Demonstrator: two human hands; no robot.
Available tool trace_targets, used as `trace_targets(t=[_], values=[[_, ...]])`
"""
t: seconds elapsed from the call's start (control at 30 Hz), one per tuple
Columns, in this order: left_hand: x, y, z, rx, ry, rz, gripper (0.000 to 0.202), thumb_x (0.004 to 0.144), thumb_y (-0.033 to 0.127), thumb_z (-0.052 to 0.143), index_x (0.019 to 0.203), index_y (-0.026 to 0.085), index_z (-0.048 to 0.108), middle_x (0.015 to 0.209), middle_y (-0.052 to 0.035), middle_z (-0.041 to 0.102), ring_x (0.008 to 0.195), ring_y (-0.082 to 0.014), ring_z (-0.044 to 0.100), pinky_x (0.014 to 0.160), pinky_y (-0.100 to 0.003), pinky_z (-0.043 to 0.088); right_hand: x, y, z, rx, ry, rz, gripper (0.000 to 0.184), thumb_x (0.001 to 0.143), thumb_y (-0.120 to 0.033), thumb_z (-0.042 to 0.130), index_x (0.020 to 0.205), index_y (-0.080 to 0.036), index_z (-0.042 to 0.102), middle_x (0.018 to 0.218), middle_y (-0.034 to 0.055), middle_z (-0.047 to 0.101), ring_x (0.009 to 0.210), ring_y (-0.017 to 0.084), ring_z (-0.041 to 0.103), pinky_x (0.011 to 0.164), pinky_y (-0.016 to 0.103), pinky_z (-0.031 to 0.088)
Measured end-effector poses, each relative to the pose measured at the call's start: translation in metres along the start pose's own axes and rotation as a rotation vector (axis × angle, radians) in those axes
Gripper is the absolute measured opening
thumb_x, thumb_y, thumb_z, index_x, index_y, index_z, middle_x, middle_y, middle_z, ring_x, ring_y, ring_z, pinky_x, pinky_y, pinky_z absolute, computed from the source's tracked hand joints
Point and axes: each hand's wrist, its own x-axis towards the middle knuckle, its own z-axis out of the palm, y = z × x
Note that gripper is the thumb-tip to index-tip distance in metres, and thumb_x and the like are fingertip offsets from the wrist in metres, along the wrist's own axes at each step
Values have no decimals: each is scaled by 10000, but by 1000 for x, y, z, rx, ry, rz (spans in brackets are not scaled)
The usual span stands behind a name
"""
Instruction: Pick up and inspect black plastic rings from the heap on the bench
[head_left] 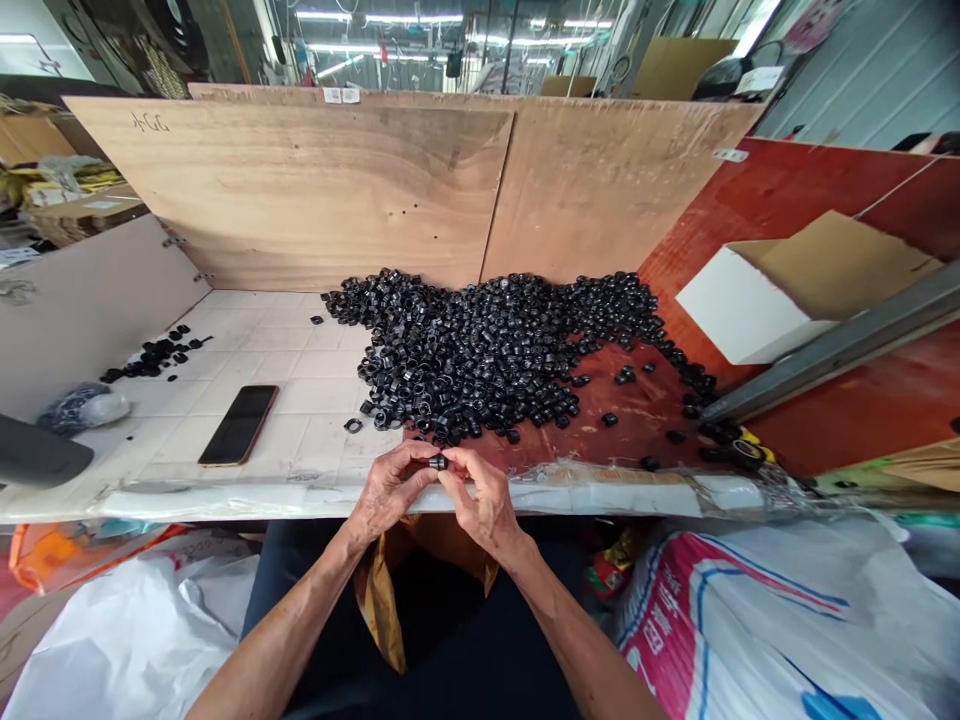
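Between the fingertips of both hands is a small black ring-like part [438,462], held just above the table's front edge. My left hand [394,487] pinches it from the left, thumb and forefinger closed. From the other side my right hand [480,498] grips it with thumb and forefinger. Behind the hands spreads a large heap of similar black rings [480,350]. Below them, an open brown paper bag [382,600] sits at my lap, its inside dark.
A phone [238,425] lies on the white tabletop at left, near a small pile of black pieces [156,355] and a plastic bag [84,408]. Wooden boards [337,190] wall the back. At right are an open carton [772,300], a metal bar [840,340] and a printed sack [750,620].
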Motion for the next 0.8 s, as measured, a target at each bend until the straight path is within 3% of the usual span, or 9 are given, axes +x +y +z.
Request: trace_targets(t=[0.27,0.47,0.6,0.7,0.8], values=[[0,-2,-2,88,8,49,205,950,300,715,1136,216,737,1077,-80,764,1020,-223,724,934,-367,596,9,-1,5,-56,-33,70,238,1030,-334,487,927,-219,669,795,42,700,664,176,632,635,267,473],[-1,-3,-2,178,-1,130,199,983,246,653,1170,228,718,1136,-94,754,1107,-233,711,974,-399,587,19,-7,16,-19,13,327,306,954,-316,521,661,-230,541,595,-25,567,561,141,511,551,246,382],[0,-5,-3,169,32,120,185,977,273,660,1140,227,737,1127,-92,765,1098,-238,720,990,-410,588,27,-6,17,103,-27,483,323,920,-319,558,613,-225,530,534,-36,539,524,138,509,498,233,359],[3,-6,-5,64,61,-3,219,936,347,720,1107,216,762,1097,-87,785,1024,-245,750,935,-390,620,30,-6,15,143,-45,388,157,881,-247,604,730,-209,625,611,-28,611,568,144,566,515,223,393],[7,-7,-8,-111,28,-191,294,884,426,764,1080,208,779,1038,-76,810,940,-255,776,866,-379,647,31,-5,12,89,-47,164,61,887,-181,617,870,-207,670,727,-9,661,656,153,612,607,230,463]])
